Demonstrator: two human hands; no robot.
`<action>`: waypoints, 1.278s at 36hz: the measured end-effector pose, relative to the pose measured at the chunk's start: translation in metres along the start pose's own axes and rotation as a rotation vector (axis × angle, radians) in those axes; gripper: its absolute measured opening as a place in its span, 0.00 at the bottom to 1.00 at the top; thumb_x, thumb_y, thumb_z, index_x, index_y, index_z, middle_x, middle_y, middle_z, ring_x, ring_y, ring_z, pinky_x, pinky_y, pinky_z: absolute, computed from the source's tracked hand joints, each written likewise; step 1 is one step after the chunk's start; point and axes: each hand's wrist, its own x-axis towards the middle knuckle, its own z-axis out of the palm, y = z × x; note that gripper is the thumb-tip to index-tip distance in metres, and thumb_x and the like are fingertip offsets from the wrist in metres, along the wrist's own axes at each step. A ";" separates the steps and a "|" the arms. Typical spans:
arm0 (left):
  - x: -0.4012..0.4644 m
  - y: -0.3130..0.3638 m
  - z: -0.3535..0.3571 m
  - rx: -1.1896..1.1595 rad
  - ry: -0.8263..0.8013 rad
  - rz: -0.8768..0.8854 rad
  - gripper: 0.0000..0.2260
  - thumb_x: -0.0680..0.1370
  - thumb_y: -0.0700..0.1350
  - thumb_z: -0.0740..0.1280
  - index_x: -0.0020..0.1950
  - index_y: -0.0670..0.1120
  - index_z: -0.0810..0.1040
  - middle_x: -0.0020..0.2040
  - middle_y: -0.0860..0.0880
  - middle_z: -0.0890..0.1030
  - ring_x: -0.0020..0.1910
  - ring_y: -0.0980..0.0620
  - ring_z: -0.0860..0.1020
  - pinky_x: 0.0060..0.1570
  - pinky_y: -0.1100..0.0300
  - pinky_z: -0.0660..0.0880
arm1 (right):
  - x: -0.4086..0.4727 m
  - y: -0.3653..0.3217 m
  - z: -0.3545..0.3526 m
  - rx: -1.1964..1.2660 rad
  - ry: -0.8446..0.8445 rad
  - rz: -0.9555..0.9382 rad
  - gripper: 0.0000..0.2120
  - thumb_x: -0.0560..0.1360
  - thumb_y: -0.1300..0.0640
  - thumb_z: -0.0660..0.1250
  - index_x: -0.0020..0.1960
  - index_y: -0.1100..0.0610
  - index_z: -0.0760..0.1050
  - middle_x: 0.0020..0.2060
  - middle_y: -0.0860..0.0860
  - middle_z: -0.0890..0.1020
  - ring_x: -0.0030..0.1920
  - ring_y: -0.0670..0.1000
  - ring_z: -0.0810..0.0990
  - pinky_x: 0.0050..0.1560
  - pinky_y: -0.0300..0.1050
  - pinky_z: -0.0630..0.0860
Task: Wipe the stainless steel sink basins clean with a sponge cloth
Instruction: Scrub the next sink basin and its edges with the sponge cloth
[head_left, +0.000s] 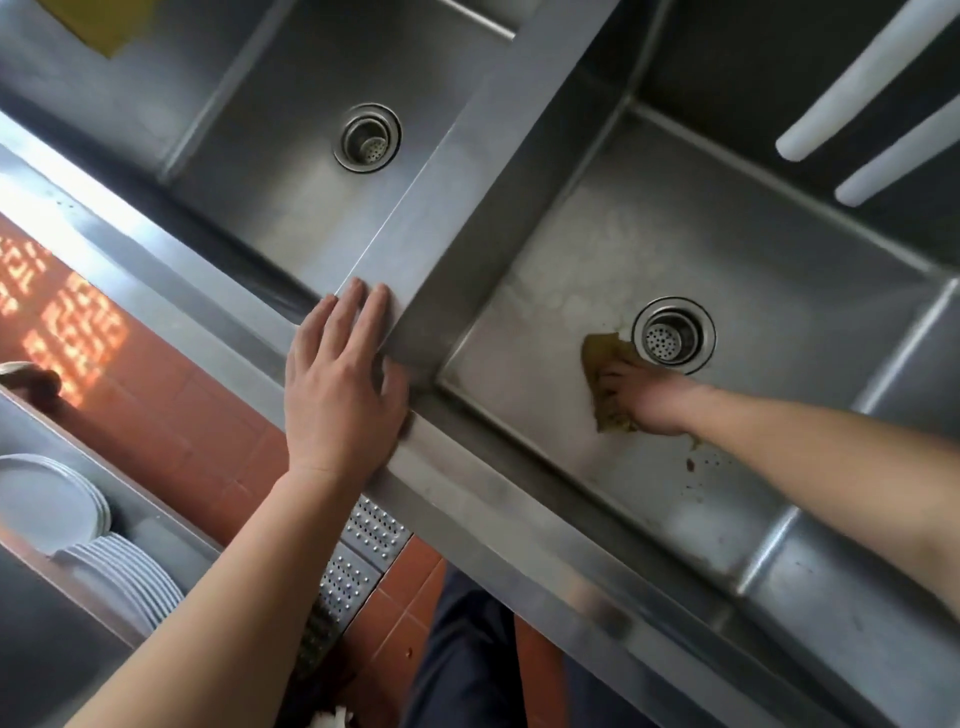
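Two stainless steel basins lie side by side, split by a flat steel divider (441, 187). In the right basin (769, 291), my right hand (644, 397) presses a brownish-yellow sponge cloth (602, 353) onto the floor just left of the round drain strainer (673, 335). Brown specks dot the basin floor (696, 467) below my wrist. My left hand (340, 384) rests flat, fingers spread, on the front rim where the divider meets it, holding nothing. The left basin (291, 208) has its own drain (368, 137).
Two white tubes (862, 83) slant across the upper right, over the right basin's back wall. A yellow cloth (111, 23) lies at the top left. Stacked white plates (104, 551) sit in a lower shelf at left, above orange floor tiles (208, 415) and a perforated drain grate (353, 566).
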 end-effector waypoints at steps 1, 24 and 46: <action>-0.001 0.001 0.001 -0.017 0.000 -0.016 0.27 0.77 0.41 0.65 0.76 0.48 0.68 0.77 0.46 0.67 0.75 0.40 0.62 0.75 0.44 0.60 | -0.003 0.011 -0.002 -0.014 0.005 0.033 0.18 0.79 0.56 0.61 0.68 0.49 0.74 0.70 0.50 0.70 0.74 0.54 0.61 0.76 0.51 0.53; -0.046 0.169 -0.018 -0.630 -0.464 -0.136 0.20 0.78 0.43 0.69 0.69 0.57 0.75 0.66 0.60 0.76 0.67 0.59 0.72 0.69 0.57 0.69 | -0.163 -0.020 -0.046 2.057 0.978 0.759 0.14 0.82 0.65 0.59 0.65 0.59 0.77 0.54 0.54 0.83 0.51 0.51 0.81 0.52 0.49 0.78; -0.051 0.251 -0.015 -1.053 -1.302 -0.291 0.15 0.75 0.44 0.68 0.61 0.49 0.83 0.59 0.44 0.83 0.60 0.44 0.81 0.60 0.46 0.78 | -0.271 -0.130 -0.055 2.662 1.087 0.684 0.13 0.83 0.57 0.60 0.50 0.49 0.83 0.46 0.52 0.86 0.46 0.56 0.83 0.42 0.51 0.80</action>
